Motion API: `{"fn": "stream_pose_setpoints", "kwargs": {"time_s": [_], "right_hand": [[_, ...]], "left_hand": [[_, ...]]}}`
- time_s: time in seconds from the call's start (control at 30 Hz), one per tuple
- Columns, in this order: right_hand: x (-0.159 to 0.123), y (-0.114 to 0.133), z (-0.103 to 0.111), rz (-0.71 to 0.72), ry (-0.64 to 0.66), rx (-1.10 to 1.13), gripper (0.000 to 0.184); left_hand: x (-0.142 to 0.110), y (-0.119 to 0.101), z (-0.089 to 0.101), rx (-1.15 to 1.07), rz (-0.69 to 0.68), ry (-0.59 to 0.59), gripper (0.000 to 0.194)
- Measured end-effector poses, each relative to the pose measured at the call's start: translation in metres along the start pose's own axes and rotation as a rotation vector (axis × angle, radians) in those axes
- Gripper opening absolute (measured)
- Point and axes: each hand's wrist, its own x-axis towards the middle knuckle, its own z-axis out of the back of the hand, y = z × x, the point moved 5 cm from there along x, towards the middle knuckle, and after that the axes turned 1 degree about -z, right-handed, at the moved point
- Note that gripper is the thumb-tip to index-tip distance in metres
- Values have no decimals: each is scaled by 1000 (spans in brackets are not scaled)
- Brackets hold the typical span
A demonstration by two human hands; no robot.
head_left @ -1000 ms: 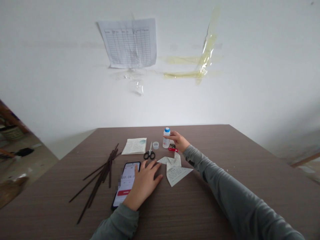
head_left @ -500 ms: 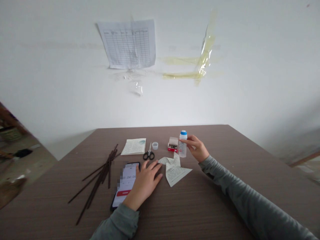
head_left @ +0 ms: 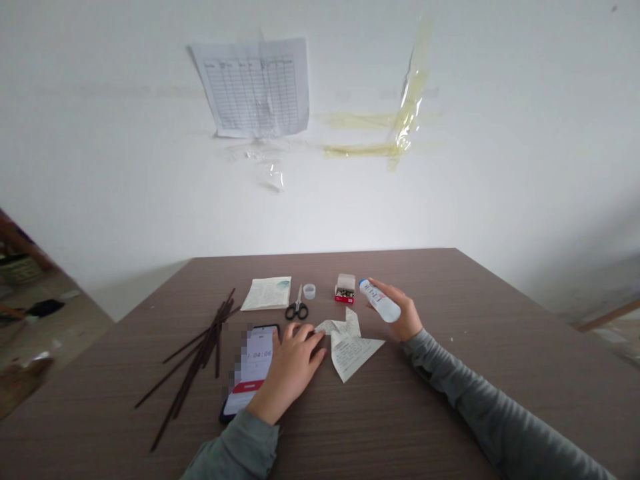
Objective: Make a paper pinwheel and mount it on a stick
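My right hand (head_left: 400, 313) is shut on a white plastic bottle with a blue tip (head_left: 380, 301), which tilts almost on its side above the table. My left hand (head_left: 293, 367) lies flat on the table, partly over a phone (head_left: 250, 370) showing a timer. Its fingertips reach the corner of a folded paper pinwheel shape (head_left: 347, 347). Beyond them lie scissors with black handles (head_left: 297, 303), a small translucent cap (head_left: 309, 291), a printed paper sheet (head_left: 267, 293), and an open red-and-white box of small metal pieces (head_left: 345, 289).
A bundle of thin dark sticks (head_left: 200, 360) lies left of the phone on the brown wood-grain table (head_left: 425, 280). The table's far edge meets a white wall with a taped ruled sheet (head_left: 255, 87). Floor clutter shows beyond the left corner.
My right hand has moved right, away from the box, and tipped the bottle from upright to nearly lying on its side. My left hand has stayed almost still.
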Motion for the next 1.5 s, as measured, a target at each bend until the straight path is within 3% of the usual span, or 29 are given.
{"fn": "stream_pose_setpoints", "kwargs": {"time_s": [0.13,0.2,0.4,0.53,0.67,1.0,1.23,1.5], "right_hand": [[-3,7,-6,-76,-6,12,21],[-6,12,-12,-73,23,-36,14],[-11,26,-32,-2,135,-171,23],[-11,37,-40,-5,159,-149,40],[-10,44,-46,-9,194,-130,45],[-10,36,-35,-34,67,-28,33],[-13,44,-45,-1,177,-70,44],[-14,44,-38,34,74,-113,32]], "left_hand": [[-1,-2,0,12,-24,-22,48],[-1,-4,-1,16,-29,-20,48],[-2,-8,-4,29,-39,-38,49],[-2,-9,-4,32,-58,-56,49],[-2,-10,-3,52,-39,-35,50],[-2,-9,-4,71,-43,-57,51],[-2,-10,-5,85,-48,-41,49],[-1,-10,-4,79,-31,-49,50]]}}
